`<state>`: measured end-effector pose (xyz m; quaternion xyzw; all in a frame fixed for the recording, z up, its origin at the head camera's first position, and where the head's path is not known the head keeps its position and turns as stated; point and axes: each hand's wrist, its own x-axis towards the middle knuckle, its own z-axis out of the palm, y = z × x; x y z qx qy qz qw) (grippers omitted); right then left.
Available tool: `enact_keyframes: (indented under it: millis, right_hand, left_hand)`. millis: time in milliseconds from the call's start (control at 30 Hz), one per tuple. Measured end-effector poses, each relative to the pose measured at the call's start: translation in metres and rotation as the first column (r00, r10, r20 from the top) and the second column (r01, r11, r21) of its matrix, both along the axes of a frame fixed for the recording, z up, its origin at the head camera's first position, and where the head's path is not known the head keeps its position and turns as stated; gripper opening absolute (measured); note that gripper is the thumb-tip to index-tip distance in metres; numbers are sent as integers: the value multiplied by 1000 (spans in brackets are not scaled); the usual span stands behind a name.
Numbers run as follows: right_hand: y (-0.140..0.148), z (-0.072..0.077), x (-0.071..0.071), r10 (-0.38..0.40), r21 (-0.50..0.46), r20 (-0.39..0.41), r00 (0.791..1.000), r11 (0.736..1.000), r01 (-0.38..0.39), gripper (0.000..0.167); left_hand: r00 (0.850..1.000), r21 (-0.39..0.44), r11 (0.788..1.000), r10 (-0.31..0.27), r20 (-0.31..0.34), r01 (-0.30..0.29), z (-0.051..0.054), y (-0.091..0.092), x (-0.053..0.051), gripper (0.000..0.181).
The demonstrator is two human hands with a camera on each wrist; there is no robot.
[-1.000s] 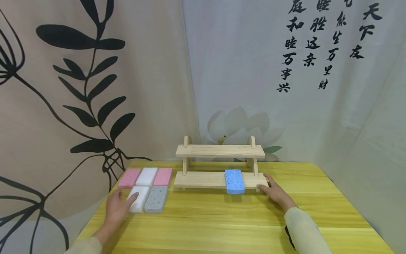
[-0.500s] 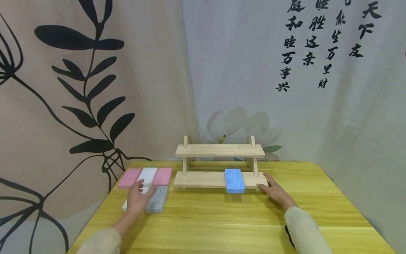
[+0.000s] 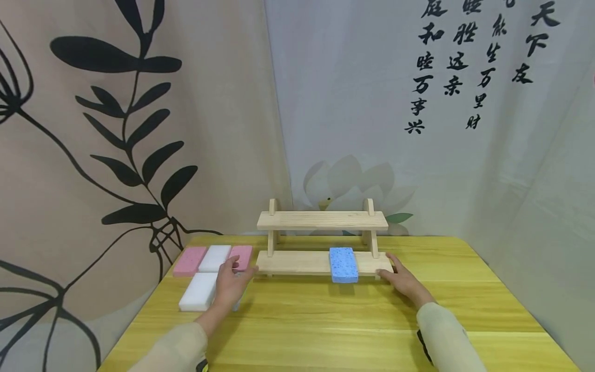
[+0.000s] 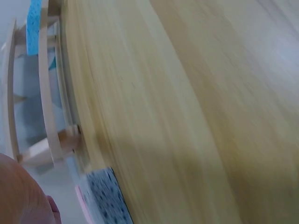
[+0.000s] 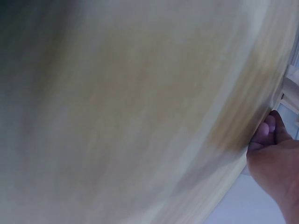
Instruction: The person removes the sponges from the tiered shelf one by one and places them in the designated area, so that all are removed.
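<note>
A two-tier wooden rack (image 3: pixel 297 262) stands on the table, a blue sponge (image 3: pixel 344 265) lying across its lower board and overhanging the front. My right hand (image 3: pixel 405 281) holds the right end of that board, thumb in front and fingers behind. My left hand (image 3: pixel 229 285) is over the grey sponge (image 4: pixel 110 198), fingers loosely spread and holding nothing. Its thumb tip meets the rack's left end in the head view; whether they touch I cannot tell. Beside it lie a near white sponge (image 3: pixel 197 293), a far white sponge (image 3: pixel 215 258) and two pink sponges (image 3: pixel 189 261).
The yellow wood-grain table (image 3: pixel 325 330) runs back to a printed curtain (image 3: pixel 223 129) with leaves and black characters. Its right edge slants away past my right sleeve (image 3: pixel 446 336). The rack's upper board (image 3: pixel 321 221) sits higher and behind the lower one.
My left hand has moved right, from the near white sponge across the grey one to the rack's left end. My right hand stays on the rack. The sponges have not moved.
</note>
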<state>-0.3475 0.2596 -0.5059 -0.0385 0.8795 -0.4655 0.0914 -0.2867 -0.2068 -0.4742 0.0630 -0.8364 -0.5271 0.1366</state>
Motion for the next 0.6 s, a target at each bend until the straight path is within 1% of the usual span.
enact_keyframes:
  millis: [100,333,467,600]
  right_hand:
    - [0,-1,0,4,6,-1,1000,1000,-4,92]
    - [2,-8,-5,-12,-13,13,1000,1000,12,99]
    - [0,-3,-2,-8,0,6,1000,1000,8,96]
    - [-2,2,2,-5,13,14,1000,1000,5,93]
  left_hand:
    - [1000,8,1000,-7,-15,7,1,12,-3,79]
    - [999,3,1000,-16,-52,16,3,42,-10,76]
    - [998,15,999,-28,-60,29,2,59,-12,76]
    - [997,51,998,-43,-66,47,3,74,-11,74]
